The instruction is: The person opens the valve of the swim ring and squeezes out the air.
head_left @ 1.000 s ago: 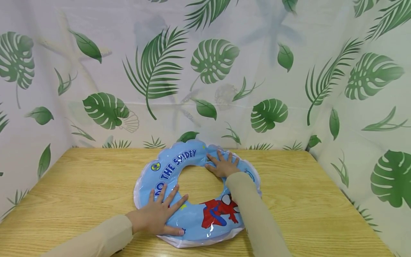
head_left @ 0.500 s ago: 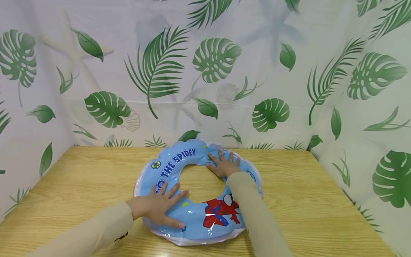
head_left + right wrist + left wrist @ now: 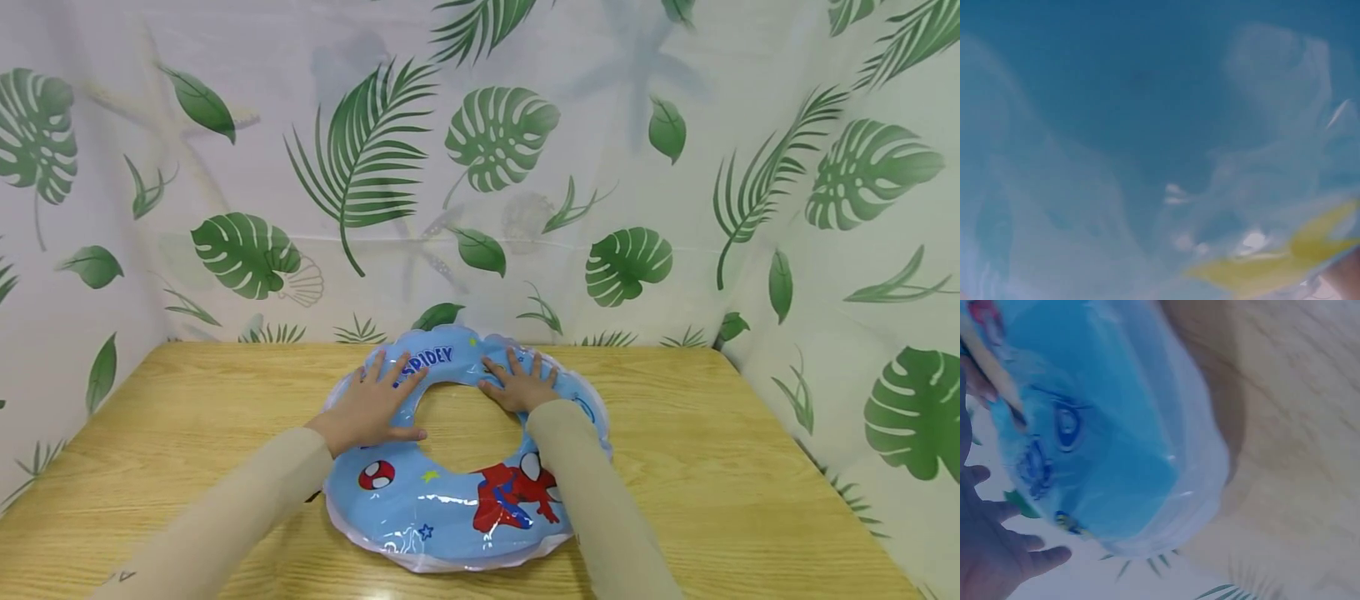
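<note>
A light blue inflatable swim ring (image 3: 450, 521) lies on the wooden table, printed with blue letters, a red and blue masked figure and small stars. My left hand (image 3: 371, 408) is spread over the ring's left upper part, covering some of the lettering, its thumb pointing across toward the central hole. Spread fingers of my right hand (image 3: 521, 385) rest on the upper right of the ring. In the left wrist view the ring (image 3: 1129, 437) fills the middle, with the left hand (image 3: 997, 544) at the lower left. The right wrist view holds mostly blurred blue vinyl (image 3: 1135, 81) and a yellow star.
The wooden table (image 3: 712, 467) extends to both sides of the ring. White cloth with green leaf prints (image 3: 540, 275) stands along the back edge and both sides. A beige sleeve (image 3: 600, 500) crosses the ring's right side.
My left hand has moved from the ring's lower left up to its upper left, uncovering a red masked face print. The right hand stays in place, and the ring has barely shifted.
</note>
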Demonstrator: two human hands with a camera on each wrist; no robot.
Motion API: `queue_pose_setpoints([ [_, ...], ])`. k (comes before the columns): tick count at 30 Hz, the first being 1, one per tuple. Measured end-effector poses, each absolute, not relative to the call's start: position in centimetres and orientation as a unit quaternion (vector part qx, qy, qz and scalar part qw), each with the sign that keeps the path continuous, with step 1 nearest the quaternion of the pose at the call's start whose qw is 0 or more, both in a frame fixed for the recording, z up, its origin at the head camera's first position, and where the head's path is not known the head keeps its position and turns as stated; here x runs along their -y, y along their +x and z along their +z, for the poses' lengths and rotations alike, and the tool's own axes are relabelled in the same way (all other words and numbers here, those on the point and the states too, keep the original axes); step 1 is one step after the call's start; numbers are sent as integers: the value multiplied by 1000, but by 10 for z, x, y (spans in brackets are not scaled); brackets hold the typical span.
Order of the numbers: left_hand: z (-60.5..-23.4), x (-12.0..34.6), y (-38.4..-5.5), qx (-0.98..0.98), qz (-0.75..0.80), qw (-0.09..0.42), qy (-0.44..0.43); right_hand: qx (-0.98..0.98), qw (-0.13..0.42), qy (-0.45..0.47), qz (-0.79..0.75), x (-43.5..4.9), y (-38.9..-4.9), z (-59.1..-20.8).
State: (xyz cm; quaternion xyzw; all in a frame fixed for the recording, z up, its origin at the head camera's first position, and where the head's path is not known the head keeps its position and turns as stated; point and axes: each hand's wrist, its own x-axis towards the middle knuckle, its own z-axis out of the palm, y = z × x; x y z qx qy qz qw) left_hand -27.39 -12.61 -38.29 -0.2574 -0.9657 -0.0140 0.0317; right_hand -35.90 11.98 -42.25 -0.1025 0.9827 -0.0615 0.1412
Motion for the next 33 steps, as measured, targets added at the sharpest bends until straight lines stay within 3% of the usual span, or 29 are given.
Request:
queue_pose_setpoints([
  [5, -401, 127, -291, 974, -36, 31, -220, -983, 140, -102, -61, -120, -359, -423],
  [13, -419, 123, -306, 982, -67, -27, -173, -983, 135, -107, -61, -119, -359, -424],
  [33, -416, 117, -305, 982, -61, -101, -149, -984, 135, -103, -53, -119, -359, -425],
])
